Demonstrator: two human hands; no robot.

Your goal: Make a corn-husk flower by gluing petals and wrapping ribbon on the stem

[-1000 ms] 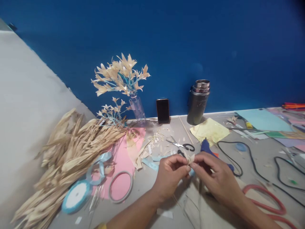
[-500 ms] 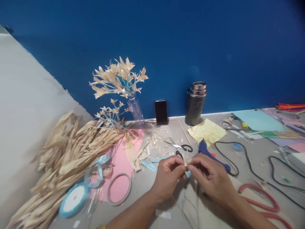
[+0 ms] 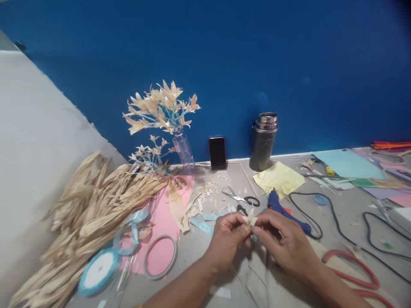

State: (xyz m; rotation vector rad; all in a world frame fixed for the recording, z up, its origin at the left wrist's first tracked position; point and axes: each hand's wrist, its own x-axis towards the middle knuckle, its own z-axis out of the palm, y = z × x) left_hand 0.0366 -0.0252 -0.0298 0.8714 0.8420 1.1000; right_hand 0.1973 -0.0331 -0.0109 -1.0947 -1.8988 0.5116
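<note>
My left hand (image 3: 226, 240) and my right hand (image 3: 282, 243) meet over the grey table, fingertips pinched together on a small beige husk flower (image 3: 249, 219). Pale blue ribbon (image 3: 201, 222) trails off to the left below the flower. Just beyond my hands lie small black-handled scissors (image 3: 241, 198) and a blue glue gun (image 3: 282, 207). Cut husk scraps (image 3: 205, 192) are scattered behind them.
A heap of dried husks (image 3: 86, 214) fills the left side. A blue ribbon spool (image 3: 96, 272), a tape ring (image 3: 159, 256) and pink paper (image 3: 163, 216) lie nearby. A vase of husk flowers (image 3: 163, 115), a phone (image 3: 217, 152) and a steel flask (image 3: 263, 141) stand by the blue wall. Black cords (image 3: 337, 222) cross the right.
Both hands stay pinched on the small flower and have shifted only slightly. The view has wobbled a little.
</note>
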